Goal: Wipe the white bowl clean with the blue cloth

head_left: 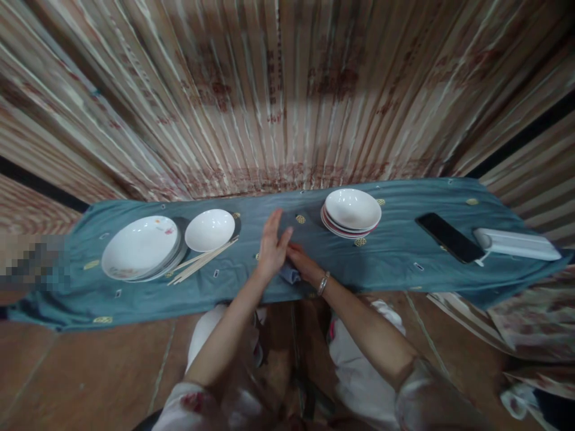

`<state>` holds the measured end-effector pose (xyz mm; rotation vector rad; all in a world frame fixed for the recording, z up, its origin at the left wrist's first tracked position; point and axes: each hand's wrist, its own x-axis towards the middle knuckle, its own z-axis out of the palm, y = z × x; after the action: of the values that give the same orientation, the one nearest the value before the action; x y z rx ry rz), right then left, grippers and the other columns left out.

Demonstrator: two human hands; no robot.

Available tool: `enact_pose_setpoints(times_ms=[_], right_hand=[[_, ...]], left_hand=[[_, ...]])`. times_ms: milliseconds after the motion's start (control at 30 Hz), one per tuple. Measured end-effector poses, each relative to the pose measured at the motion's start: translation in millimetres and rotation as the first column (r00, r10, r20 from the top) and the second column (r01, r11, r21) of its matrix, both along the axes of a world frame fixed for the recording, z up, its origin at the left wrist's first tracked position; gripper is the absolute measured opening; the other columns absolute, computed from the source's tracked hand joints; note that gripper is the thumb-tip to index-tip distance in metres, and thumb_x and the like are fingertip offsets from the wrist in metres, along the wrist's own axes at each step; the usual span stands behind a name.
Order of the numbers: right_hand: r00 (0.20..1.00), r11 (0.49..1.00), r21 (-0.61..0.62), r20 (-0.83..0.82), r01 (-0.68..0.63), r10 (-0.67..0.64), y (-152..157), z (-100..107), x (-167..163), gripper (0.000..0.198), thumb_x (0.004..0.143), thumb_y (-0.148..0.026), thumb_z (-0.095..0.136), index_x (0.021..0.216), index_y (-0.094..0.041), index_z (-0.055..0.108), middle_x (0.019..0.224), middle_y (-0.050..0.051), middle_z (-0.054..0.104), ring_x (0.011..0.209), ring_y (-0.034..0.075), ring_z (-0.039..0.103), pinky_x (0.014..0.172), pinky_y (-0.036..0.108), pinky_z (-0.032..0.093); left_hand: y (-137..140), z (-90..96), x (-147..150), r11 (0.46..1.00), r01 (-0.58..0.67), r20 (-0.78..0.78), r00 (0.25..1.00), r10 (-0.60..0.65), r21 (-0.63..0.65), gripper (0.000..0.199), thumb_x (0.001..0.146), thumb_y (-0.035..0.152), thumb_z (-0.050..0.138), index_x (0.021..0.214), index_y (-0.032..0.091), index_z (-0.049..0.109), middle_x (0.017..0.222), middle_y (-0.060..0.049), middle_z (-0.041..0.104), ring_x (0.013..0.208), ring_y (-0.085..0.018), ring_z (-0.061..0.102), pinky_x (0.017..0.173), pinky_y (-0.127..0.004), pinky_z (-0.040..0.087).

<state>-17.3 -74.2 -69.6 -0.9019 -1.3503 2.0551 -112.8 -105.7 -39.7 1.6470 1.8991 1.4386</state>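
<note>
My left hand (272,246) is over the middle of the table with its fingers stretched out and its thumb apart. Close against its right side is my right hand (304,263), a silver bracelet on its wrist, its fingers curled and partly hidden. A bunched blue-grey cloth (290,274) shows under the right hand's fingers, which seem closed on it. Left of the hands, a white bowl (209,230) stands beside several wooden chopsticks (202,262). To the right is a stack of white bowls (353,209), some with red rims.
A stack of white plates (139,246) with a floral pattern stands at the left. On the right lie a black phone (449,237) and a white device (521,243). A teal patterned cloth (395,269) covers the narrow table. Stacked cardboard (287,90) rises behind it.
</note>
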Motion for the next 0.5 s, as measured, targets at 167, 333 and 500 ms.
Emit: enact_pose_setpoints(times_ms=[167, 333, 500], right_hand=[[0.999, 1.0, 0.011, 0.05, -0.004, 0.004, -3.1, -2.6, -22.4, 0.034, 0.063, -0.046, 0.073, 0.081, -0.016, 0.068, 0.069, -0.001, 0.067, 0.06, 0.012, 0.057, 0.059, 0.024, 0.044], [0.99, 0.994, 0.1, 0.133, 0.034, -0.047, -1.0, -13.2, -51.2, 0.031, 0.067, -0.044, 0.066, 0.079, -0.015, 0.066, 0.07, 0.0, 0.066, 0.06, 0.012, 0.058, 0.057, 0.023, 0.044], [0.967, 0.957, 0.289, 0.234, 0.027, -0.098, 11.3, -24.4, -90.4, 0.024, 0.077, -0.041, 0.058, 0.074, -0.017, 0.064, 0.066, 0.0, 0.062, 0.06, 0.012, 0.055, 0.053, 0.022, 0.041]], left_hand=[[-25.6, -21.8, -35.8, 0.973, -0.226, 0.501, 0.838, 0.215, -0.039, 0.052, 0.089, 0.038, 0.056, 0.138, 0.024, 0.045, 0.151, -0.011, 0.043, 0.141, -0.022, 0.036, 0.115, -0.042, 0.03], [-41.0, -20.8, -51.6, 0.92, -0.354, 0.929, 0.255, 0.269, -0.169, 0.028, 0.08, 0.026, 0.066, 0.107, 0.025, 0.062, 0.125, -0.006, 0.062, 0.13, -0.02, 0.049, 0.104, -0.037, 0.042], [-58.7, -11.3, -62.4, 0.921, -0.324, 0.976, -0.043, 0.213, -0.215, 0.007, 0.076, 0.02, 0.066, 0.071, 0.019, 0.061, 0.091, -0.004, 0.068, 0.108, -0.018, 0.061, 0.101, -0.035, 0.041]])
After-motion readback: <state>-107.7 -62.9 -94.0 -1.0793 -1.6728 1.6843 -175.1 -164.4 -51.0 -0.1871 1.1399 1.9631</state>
